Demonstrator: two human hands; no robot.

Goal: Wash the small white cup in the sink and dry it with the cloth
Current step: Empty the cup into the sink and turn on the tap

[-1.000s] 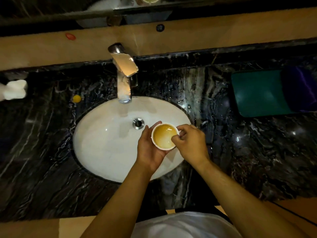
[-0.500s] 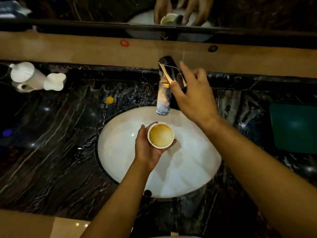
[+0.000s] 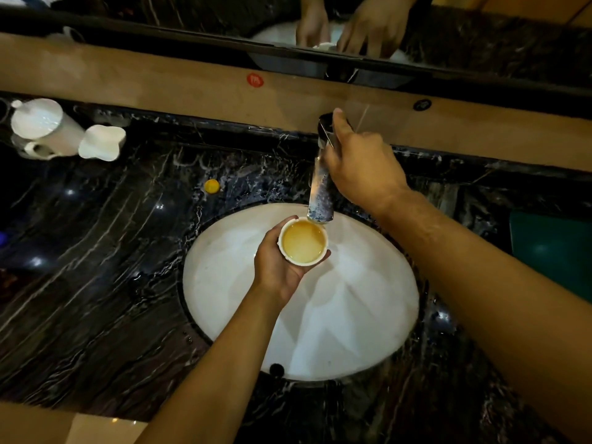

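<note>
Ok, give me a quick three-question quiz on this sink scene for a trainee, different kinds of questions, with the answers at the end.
1. True or false: the small white cup with yellowish liquid inside is resting on the bottom of the white oval sink basin.
2. Which hand is on the chrome tap? A) left hand B) right hand C) neither
3. Fill in: the cup is held just below the tap's ____.

Key
1. False: the left hand holds it above the basin.
2. B: the right hand grips the tap's top.
3. spout
</note>
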